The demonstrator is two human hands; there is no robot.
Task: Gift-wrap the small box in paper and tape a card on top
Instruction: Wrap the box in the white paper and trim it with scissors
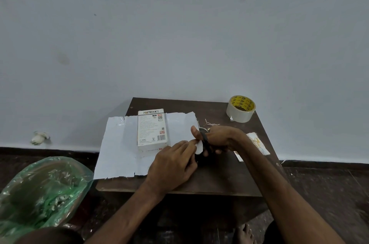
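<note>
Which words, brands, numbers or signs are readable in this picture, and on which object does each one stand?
"PORTRONICS": top of the white rectangular cardboard box.
Fine print, red label, QR code and barcode on that box: too small to read.
Black marks on the yellow core of the clear tape roll: blurred.
Gold script on the white card: unreadable.

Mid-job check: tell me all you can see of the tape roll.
The tape roll is a wide ring of clear, glossy tape on a yellow core printed in black. It lies flat, hole up, at the far right corner of the dark table. A short loose end sticks out at its near left. Only the table touches it.
</note>
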